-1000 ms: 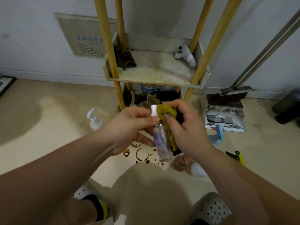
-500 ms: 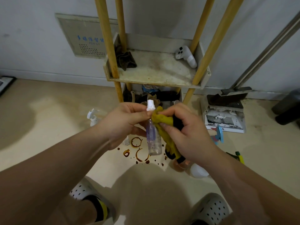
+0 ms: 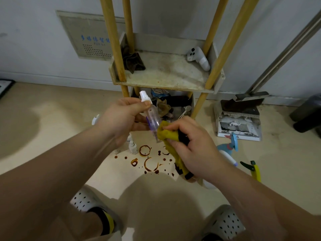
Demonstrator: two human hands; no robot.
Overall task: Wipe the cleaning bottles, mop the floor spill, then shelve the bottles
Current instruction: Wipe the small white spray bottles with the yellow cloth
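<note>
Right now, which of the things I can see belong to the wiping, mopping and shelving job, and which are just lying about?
For the job:
- clear spray bottle, held in the left hand
- yellow cloth, held in the right hand
- brown spill
- blue spray bottle
- shelf

Lying about:
- white controller
- dark rag
- dustpan

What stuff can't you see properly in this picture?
All in the head view:
Bottle: its bottom end is wrapped in the cloth.
Pump bottle: mostly behind the left hand.
Floor bottle: mostly behind the right hand.
Lower shelf clutter: dark under the upper shelf.
Wall panel: writing too blurred.
Dark bin: cut off by the right edge.
</note>
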